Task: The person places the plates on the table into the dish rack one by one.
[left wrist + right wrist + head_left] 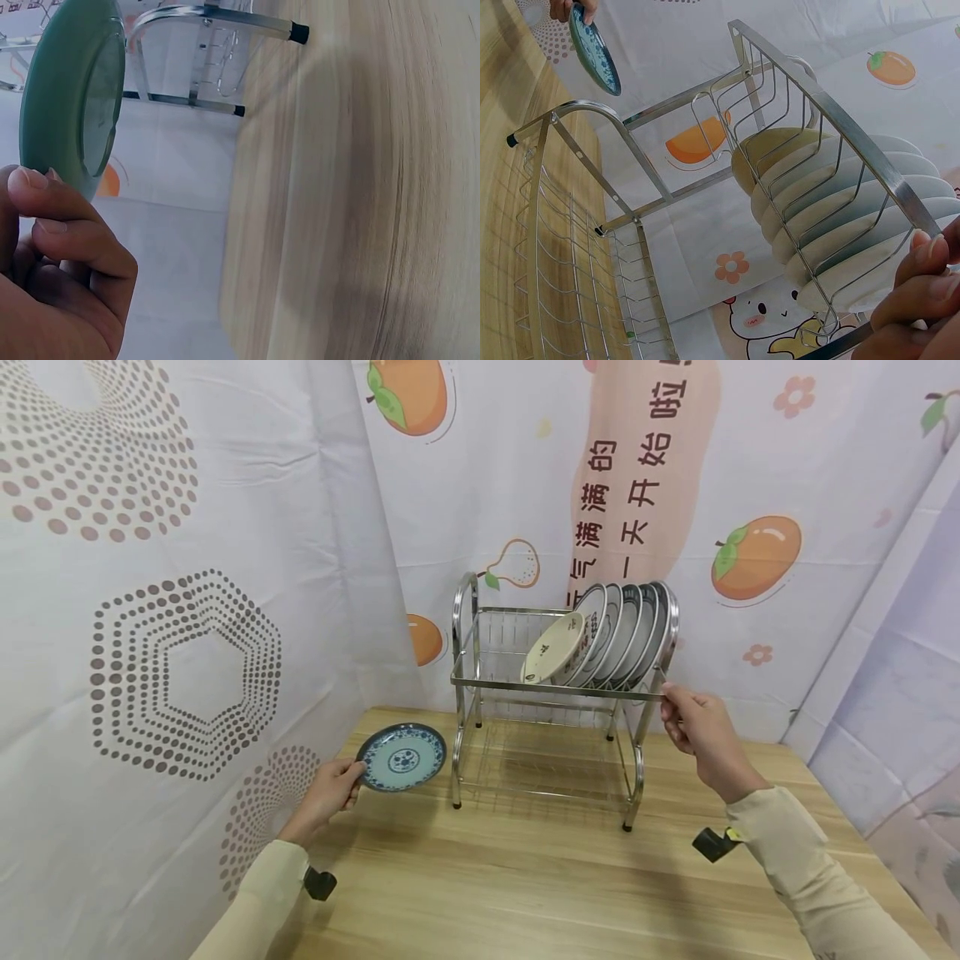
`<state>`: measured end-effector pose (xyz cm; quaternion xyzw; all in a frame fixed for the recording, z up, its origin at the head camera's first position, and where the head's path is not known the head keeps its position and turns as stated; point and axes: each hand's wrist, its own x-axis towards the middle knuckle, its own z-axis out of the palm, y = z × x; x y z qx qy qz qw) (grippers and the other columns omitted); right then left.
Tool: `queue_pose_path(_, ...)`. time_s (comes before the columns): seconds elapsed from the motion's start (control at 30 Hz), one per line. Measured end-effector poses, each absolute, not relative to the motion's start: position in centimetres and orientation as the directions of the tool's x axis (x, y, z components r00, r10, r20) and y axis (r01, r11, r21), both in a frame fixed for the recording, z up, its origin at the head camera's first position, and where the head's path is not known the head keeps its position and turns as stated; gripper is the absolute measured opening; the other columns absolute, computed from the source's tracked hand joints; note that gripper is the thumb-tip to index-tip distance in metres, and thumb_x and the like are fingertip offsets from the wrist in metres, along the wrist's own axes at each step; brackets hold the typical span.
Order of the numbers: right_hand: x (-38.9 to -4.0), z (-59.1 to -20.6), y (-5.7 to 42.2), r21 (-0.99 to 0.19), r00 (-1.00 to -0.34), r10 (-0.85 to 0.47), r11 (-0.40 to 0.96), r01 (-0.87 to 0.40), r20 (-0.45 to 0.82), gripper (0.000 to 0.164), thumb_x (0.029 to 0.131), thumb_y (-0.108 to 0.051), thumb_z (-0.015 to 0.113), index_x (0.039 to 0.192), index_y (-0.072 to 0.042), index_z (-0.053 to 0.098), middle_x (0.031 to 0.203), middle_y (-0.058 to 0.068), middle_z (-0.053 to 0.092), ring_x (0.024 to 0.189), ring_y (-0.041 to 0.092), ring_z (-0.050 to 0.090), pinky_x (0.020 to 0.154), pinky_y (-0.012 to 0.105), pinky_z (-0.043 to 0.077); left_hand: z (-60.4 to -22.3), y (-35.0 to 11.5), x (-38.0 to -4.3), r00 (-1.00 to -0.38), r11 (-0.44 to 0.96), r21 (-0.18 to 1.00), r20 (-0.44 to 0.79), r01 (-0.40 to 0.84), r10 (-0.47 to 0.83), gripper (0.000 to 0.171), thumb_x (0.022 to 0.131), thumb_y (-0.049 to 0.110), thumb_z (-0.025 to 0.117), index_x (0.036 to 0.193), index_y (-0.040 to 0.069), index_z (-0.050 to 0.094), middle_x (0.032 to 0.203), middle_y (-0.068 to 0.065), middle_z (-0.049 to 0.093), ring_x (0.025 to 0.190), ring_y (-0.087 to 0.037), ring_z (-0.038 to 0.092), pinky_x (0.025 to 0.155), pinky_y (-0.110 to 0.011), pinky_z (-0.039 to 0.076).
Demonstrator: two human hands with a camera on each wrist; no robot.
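My left hand [330, 793] pinches the near-left rim of a plate [402, 757] with a blue floral pattern, holding it above the table to the left of the rack. In the left wrist view the plate's green underside [56, 97] faces the camera. At the front right corner of a two-tier metal dish rack [525, 687], my right hand [697, 731] grips the top rail. Several plates [600, 635] lean in a row at the right of the upper tier, a cream one [553, 650] outermost on the left.
The rack's lower wire tier [540, 760] holds no dishes. Under the rack is a wood-grain table [480, 877]. Patterned white curtains [315, 527] hang along the back and both sides, close to the left hand.
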<state>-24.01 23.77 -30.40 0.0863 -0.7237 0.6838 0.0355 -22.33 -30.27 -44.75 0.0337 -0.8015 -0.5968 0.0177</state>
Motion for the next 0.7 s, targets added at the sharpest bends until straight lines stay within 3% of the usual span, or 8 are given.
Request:
queue_pose_path(0.4, -23.9, -30.3, 23.8, -0.984, -0.982, -0.077, 0.031, -0.177, 0.174, 0.046, 0.108, -0.035, 0.053, 0.071, -0.009, 0.06, 0.057, -0.003, 0.05, 0.046, 0.006, 0.039, 0.049, 0.039, 0.014, -43.8, -29.2, -21.7, -1.0, 0.276, 0.961, 0.009, 0.013, 0.016, 0.035, 0.109, 0.015, 0.048, 0.076, 0.005, 0.05, 0.063, -0.001, 0.048, 0.049, -0.008, 0.042, 0.045, -0.019, 0.038)
queue_pose_path(0.7, -24.1, -30.5, 23.8, -0.985, -0.983, -0.073, 0.034, -0.171, 0.168, 0.046, 0.109, -0.034, 0.053, 0.071, -0.008, 0.06, 0.057, -0.003, 0.05, 0.046, 0.007, 0.039, 0.048, 0.038, 0.015, -43.0, -27.2, -20.8, -0.997, 0.255, 0.967, -0.014, 0.008, 0.081, 0.034, 0.109, 0.019, 0.05, 0.078, 0.006, 0.049, 0.063, -0.001, 0.047, 0.05, -0.01, 0.041, 0.047, -0.02, 0.037)
